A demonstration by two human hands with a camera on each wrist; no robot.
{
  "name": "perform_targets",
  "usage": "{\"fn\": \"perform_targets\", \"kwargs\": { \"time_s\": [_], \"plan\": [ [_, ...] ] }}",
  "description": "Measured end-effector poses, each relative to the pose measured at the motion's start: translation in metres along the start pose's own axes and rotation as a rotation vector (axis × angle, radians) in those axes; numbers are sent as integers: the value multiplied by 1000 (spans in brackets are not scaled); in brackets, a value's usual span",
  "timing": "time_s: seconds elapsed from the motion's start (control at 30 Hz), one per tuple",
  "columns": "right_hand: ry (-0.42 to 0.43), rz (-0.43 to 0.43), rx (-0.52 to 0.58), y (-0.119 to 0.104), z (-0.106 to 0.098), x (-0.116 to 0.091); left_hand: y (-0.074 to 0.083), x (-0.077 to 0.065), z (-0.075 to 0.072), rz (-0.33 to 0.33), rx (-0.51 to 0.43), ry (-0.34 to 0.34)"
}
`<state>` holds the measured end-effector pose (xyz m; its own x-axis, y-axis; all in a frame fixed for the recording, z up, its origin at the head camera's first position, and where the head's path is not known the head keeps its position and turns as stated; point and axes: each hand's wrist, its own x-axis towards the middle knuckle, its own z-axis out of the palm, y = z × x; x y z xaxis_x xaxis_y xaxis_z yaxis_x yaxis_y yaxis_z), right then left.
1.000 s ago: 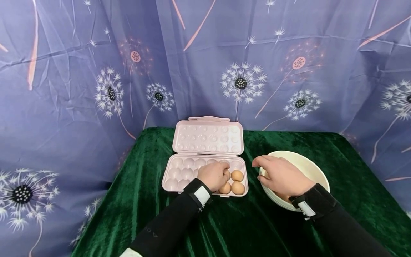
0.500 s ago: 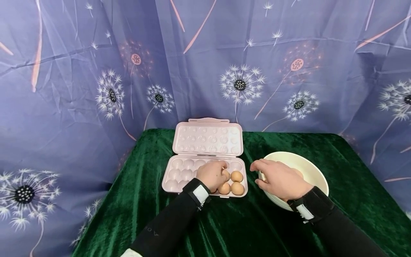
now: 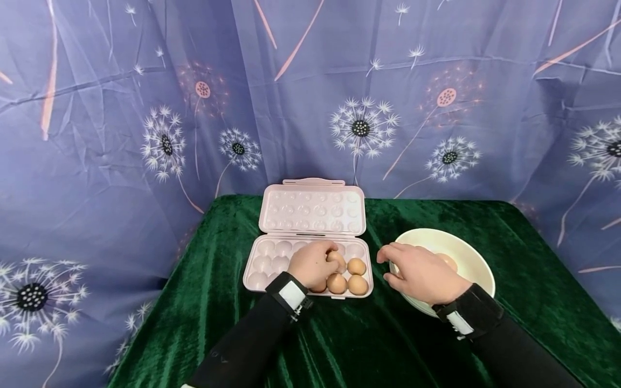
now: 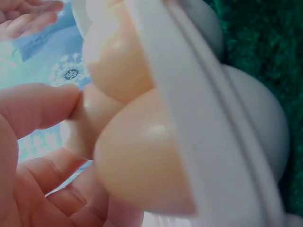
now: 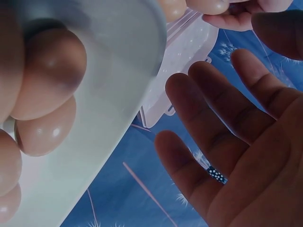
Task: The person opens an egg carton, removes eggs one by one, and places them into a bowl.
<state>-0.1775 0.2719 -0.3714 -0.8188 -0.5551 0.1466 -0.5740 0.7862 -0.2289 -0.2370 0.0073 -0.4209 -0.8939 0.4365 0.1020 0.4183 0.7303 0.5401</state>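
My left hand [image 3: 312, 264] is over the pink egg carton [image 3: 368, 280], thumb and fingers about a brown egg [image 3: 336, 261] in the middle row. In the left wrist view the thumb [image 4: 47, 106] presses one side of that egg [image 4: 78, 125], behind a nearer egg [image 4: 142, 156] in the front row. Several brown eggs fill the carton's right end; the hand hides some cups. My right hand [image 3: 427, 272] hovers above the left side of the cream bowl [image 3: 477, 269], fingers spread and holding nothing. Several brown eggs [image 5: 52, 71] lie inside the bowl.
The carton's lid [image 3: 312, 210] stands raised at the back. Unfilled cups [image 3: 264, 264] show at the carton's left end. Green velvet cloth [image 3: 218, 242] covers the table, and a purple dandelion-print curtain [image 3: 301, 124] hangs behind it.
My left hand has drawn slightly to the left, and more of the egg at its fingertips shows. The right hand stays over the bowl, with an egg beyond it now visible.
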Motion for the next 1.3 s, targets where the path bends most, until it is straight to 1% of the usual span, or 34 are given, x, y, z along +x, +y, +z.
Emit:
{"fn": "perform_targets", "kwargs": {
  "time_s": [0.17, 0.4, 0.53, 0.63, 0.77, 0.93, 1.07, 1.3],
  "plan": [
    [4, -11, -4, 0, 1, 0, 0, -5, -5, -12, -72, 35],
    [22, -46, 7, -4, 0, 1, -3, -16, -8, 28, -128, 64],
    [38, -58, -3, -6, -1, 1, 0, -21, -12, 36, -143, 76],
    [33, -64, -1, -8, -2, 2, 4, -24, -15, 46, -155, 84],
    [30, -72, 6, -12, -2, 3, 9, -27, -16, 69, -201, 90],
    [62, -65, 16, -17, -1, 3, 14, -32, -14, 113, -275, 81],
    [98, -71, 27, -22, -1, 3, 20, -35, -12, 161, -318, 48],
    [121, -81, 10, -28, -1, 3, 32, -37, -15, 179, -359, 24]
  ]
}}
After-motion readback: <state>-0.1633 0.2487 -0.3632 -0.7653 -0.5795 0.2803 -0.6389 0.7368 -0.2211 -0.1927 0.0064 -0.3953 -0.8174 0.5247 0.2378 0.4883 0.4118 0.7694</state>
